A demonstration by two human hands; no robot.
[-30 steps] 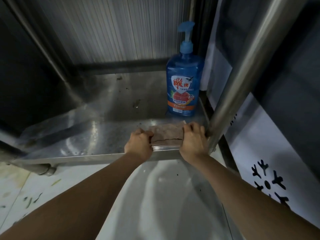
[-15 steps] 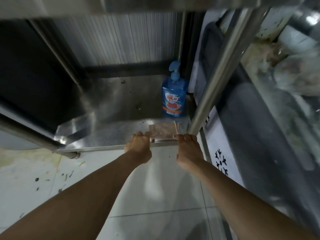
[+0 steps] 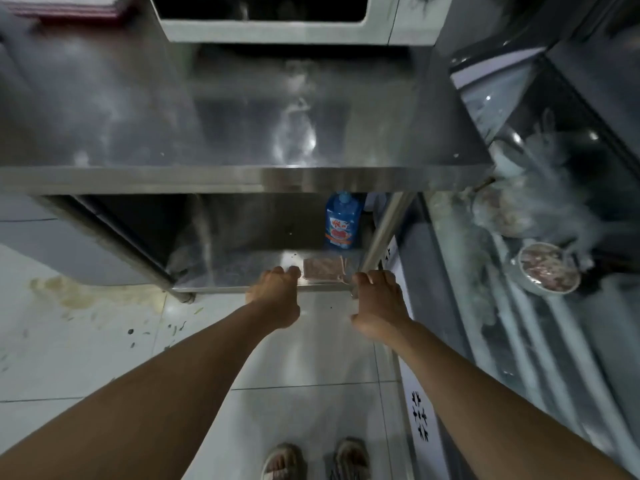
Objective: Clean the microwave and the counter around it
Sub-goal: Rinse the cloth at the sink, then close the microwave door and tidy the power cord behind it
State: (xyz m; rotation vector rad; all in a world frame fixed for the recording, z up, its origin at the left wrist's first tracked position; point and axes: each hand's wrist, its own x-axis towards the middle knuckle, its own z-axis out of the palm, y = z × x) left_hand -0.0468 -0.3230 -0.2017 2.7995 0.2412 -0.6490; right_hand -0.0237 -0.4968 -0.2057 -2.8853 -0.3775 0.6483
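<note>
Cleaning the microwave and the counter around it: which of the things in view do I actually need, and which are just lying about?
Belongs to the job:
- microwave on the steel counter
- folded cloth on the lower shelf, between left hand and right hand
- blue soap bottle, likely useful

Lying about:
- bowl in the glass-topped case at right
- sandals
- floor stain

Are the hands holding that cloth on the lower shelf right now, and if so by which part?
Neither clearly holds it. The folded cloth lies flat on the lower shelf; the left hand and right hand flank its side edges, fingers curled at the shelf's front edge.
</note>
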